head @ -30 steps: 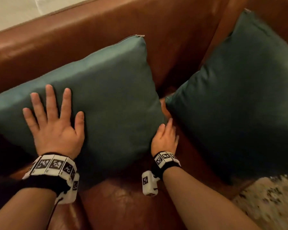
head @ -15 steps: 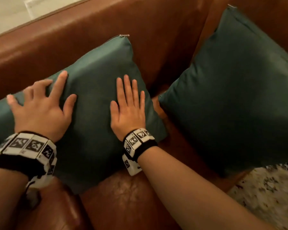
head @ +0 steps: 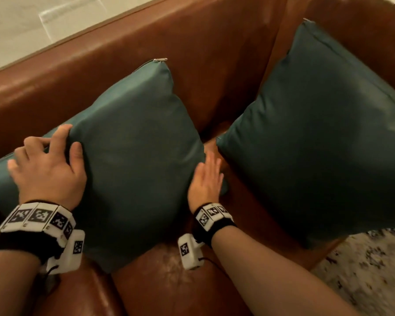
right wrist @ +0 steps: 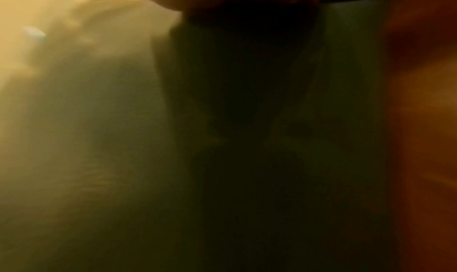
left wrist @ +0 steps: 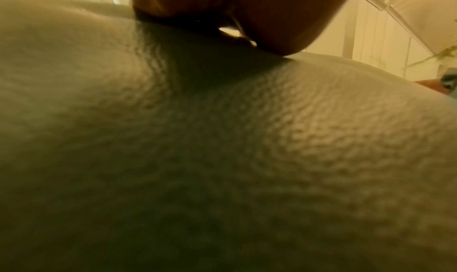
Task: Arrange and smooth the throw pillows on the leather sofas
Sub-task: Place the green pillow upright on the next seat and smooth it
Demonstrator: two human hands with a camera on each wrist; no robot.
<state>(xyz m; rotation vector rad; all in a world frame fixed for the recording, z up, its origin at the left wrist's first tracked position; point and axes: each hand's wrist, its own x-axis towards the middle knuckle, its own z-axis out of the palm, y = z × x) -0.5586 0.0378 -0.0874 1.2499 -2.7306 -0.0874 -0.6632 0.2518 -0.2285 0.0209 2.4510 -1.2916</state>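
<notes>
Two dark green throw pillows lean in the corner of a brown leather sofa. The left pillow stands against the back rest, its zipper pull at the top corner. My left hand grips this pillow's upper left edge, fingers curled over the top and thumb on the front. My right hand lies flat with straight fingers against its right edge, low by the seat. The right pillow leans untouched on the other back rest. The left wrist view is filled by grainy pillow fabric; the right wrist view is dark and blurred.
A speckled rug shows at the lower right, past the seat's front edge. Pale floor lies behind the sofa back at the upper left. Bare leather seat shows between my forearms.
My right hand slid off the left pillow's face to its right edge. My left hand's fingers went from spread flat to curled over the pillow's upper edge.
</notes>
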